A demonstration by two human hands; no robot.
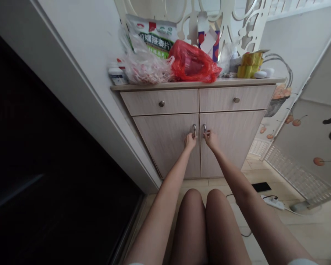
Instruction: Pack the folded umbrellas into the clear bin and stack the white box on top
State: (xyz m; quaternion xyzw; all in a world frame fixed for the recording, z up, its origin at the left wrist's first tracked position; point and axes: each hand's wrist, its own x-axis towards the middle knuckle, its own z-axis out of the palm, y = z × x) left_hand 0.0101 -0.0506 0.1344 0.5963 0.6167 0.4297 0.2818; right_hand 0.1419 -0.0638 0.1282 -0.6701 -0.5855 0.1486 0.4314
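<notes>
Both my arms reach forward to a pale wood-grain cabinet (160, 88) with two closed doors. My left hand (190, 141) has its fingers pinched on the lower part of the metal handle (194, 129) of the left door (165, 140). On the right door (231, 140), my right hand (210, 140) pinches the lower end of a matching handle (204, 127). The doors meet at a narrow seam between the two hands. Above them, two drawers with round knobs (161, 103) are closed.
The cabinet top holds a red plastic bag (194, 62), a clear bag (149, 66), a food packet (157, 35), a white bottle (117, 75) and yellow packages (249, 66). A phone (261, 187) and a power strip (273, 201) lie on the floor at right. A dark doorway (44, 147) is at left.
</notes>
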